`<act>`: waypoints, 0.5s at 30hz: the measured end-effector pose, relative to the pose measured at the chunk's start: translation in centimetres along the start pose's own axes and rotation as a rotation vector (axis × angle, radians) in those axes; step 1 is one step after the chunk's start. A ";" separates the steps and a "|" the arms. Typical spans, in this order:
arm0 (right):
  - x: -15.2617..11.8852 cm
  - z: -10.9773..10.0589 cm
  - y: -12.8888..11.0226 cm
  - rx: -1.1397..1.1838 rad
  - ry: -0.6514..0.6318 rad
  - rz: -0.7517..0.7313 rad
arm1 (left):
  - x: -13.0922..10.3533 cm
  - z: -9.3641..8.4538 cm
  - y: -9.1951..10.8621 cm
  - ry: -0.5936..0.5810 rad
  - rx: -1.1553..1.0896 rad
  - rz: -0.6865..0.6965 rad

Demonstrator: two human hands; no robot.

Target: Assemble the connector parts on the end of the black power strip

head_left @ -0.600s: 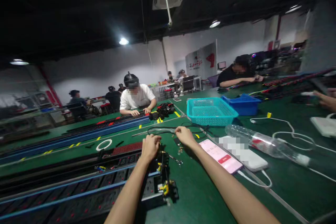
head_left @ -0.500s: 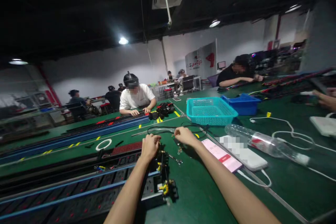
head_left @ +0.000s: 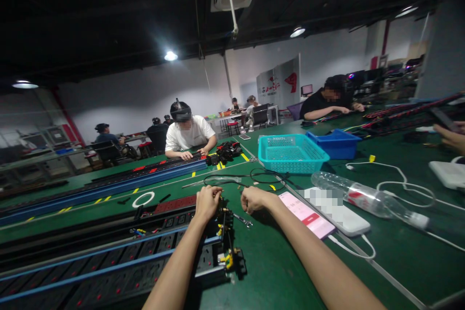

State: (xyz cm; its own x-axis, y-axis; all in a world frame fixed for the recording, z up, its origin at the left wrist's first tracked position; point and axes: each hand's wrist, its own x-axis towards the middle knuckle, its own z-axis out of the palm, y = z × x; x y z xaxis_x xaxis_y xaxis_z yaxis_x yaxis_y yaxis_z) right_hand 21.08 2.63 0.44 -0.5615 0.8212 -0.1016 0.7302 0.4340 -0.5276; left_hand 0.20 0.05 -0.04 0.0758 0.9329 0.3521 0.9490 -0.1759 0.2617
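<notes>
My left hand [head_left: 208, 202] is at the wired end of a long black power strip [head_left: 174, 236], fingers pinched together; whatever lies between the fingertips is hidden. To its right, my right hand [head_left: 256, 200] is low over the green table, its fingers curled inward with the tips pointing down. What they hold, if anything, cannot be seen. A metal wrench [head_left: 242, 220] lies between the hands, beside the strip's end. Yellow-sleeved wire ends [head_left: 228, 260] stick out of the nearer strip [head_left: 123, 278].
A turquoise basket [head_left: 293, 167] and a blue bin [head_left: 336, 147] stand beyond my right hand. Nearby are a phone [head_left: 305, 215], a white power bank [head_left: 345, 218] and a plastic bottle [head_left: 366, 196]. A black cable [head_left: 225, 177] lies ahead. A co-worker [head_left: 189, 133] sits opposite.
My right hand has moved down toward me, its fingers curling over the spot where small brass-coloured rings lay. My left hand stays put. At far right, a co-worker's hand now holds up a dark object.
</notes>
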 end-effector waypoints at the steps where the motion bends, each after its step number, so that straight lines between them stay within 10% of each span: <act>1: 0.0 0.1 0.1 0.014 -0.003 0.001 | 0.0 0.0 0.0 0.002 -0.010 0.000; 15: -0.4 0.4 -0.7 -0.098 0.022 0.066 | 0.0 0.1 -0.1 0.042 -0.037 -0.008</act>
State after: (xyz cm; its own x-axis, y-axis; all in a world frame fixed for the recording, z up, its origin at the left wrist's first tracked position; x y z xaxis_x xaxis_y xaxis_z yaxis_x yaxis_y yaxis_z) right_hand 20.70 1.84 0.53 -0.5026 0.8569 -0.1143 0.8006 0.4114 -0.4356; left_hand 0.11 0.10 -0.16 0.0548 0.9205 0.3870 0.9377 -0.1806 0.2969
